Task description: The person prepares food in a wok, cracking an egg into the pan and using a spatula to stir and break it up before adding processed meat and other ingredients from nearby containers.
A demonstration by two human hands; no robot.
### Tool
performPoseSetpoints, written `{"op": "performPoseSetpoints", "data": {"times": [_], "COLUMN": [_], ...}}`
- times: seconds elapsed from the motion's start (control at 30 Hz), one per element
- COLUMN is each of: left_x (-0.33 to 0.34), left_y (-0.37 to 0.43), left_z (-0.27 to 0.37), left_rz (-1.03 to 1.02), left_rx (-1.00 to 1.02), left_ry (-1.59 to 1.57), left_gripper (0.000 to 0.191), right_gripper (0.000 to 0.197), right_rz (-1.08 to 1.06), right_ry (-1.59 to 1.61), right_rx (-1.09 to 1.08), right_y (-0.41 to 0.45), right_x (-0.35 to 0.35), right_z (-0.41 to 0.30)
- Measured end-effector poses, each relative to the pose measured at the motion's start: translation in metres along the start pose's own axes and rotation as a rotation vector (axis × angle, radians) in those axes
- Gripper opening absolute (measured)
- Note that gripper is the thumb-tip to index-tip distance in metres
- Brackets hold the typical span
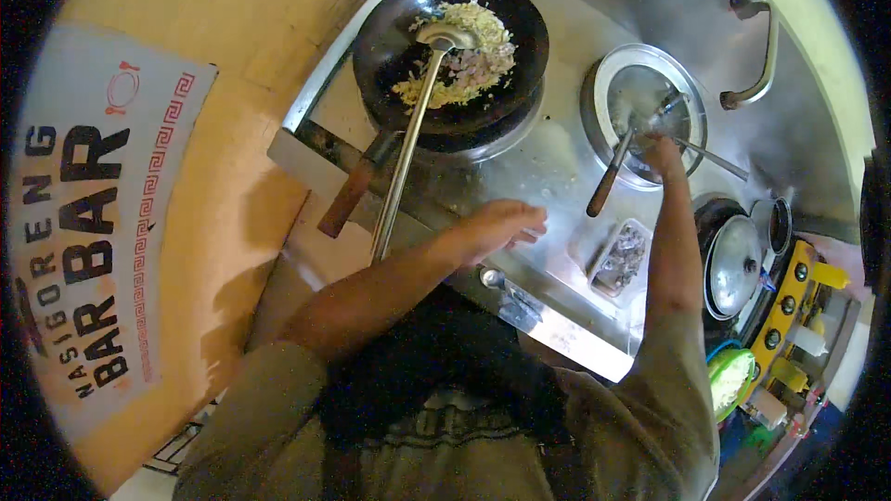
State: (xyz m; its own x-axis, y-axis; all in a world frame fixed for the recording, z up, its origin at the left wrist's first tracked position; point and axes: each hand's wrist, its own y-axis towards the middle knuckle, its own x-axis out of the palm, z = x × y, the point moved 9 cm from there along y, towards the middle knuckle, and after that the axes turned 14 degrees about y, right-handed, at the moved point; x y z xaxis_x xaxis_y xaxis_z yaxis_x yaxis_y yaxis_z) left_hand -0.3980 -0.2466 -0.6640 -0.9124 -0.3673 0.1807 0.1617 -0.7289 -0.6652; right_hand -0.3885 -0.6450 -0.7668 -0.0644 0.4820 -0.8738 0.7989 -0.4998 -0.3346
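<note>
My left hand (507,226) hovers over the steel counter (550,160) with its fingers loosely bent and nothing visible in it. My right hand (661,152) reaches over the near rim of a round metal pot (604,115); its fingertips are blurred, so any hold is unclear. Several long-handled utensils lean in that pot, including a ladle with a dark wooden handle (604,189). At upper left is a black wok (379,59) with chopped, yellowish food and pinkish pieces (480,66). A metal wok ladle (426,94) rests in it, its handle over the counter's front edge.
A small clear tub (619,257) of dark bits stands near my right forearm. To the right are a lidded pan (734,268), a yellow stove panel (786,304), several bottles (806,341) and a green bowl (732,383). The wok's wooden handle (346,198) juts past the counter. A printed banner (111,223) hangs left.
</note>
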Motion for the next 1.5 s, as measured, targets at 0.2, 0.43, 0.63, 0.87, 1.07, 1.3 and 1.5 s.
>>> {"op": "performPoseSetpoints", "data": {"times": [0.2,0.43,0.63,0.87,1.07,1.3,1.5], "left_x": [0.018,0.026,-0.115,-0.317,-0.243,-0.239,-0.284], "left_y": [0.039,0.043,-0.183,-0.153,-0.053,-0.007,-0.038], "left_z": [0.029,0.042,0.012,-0.300,-0.351,-0.320,-0.329], "left_rz": [-0.078,-0.226,-0.335,0.532,0.259,0.311,0.346], "left_rx": [0.135,0.278,0.675,0.026,-0.114,0.021,0.070], "left_ry": [-0.563,-0.507,-0.464,-0.557,-0.561,-0.469,-0.066], "left_gripper": [0.059,0.076,0.067,0.041,0.039,0.039,0.040], "right_gripper": [0.035,0.064,0.076,0.074,0.064,0.056,0.065], "right_rz": [0.511,0.521,0.072,0.078,0.243,0.013,-0.031], "right_ry": [0.551,0.621,0.895,0.532,0.288,0.281,0.010], "right_rx": [-0.201,-0.420,-0.096,0.112,-0.049,-0.044,0.127], "right_y": [-0.221,-0.262,-0.272,-0.276,-0.286,-0.261,-0.324], "right_x": [-0.083,-0.007,0.047,0.123,0.041,0.055,0.033], "right_z": [-0.148,-0.306,-0.399,-0.408,-0.412,-0.423,-0.376]}}
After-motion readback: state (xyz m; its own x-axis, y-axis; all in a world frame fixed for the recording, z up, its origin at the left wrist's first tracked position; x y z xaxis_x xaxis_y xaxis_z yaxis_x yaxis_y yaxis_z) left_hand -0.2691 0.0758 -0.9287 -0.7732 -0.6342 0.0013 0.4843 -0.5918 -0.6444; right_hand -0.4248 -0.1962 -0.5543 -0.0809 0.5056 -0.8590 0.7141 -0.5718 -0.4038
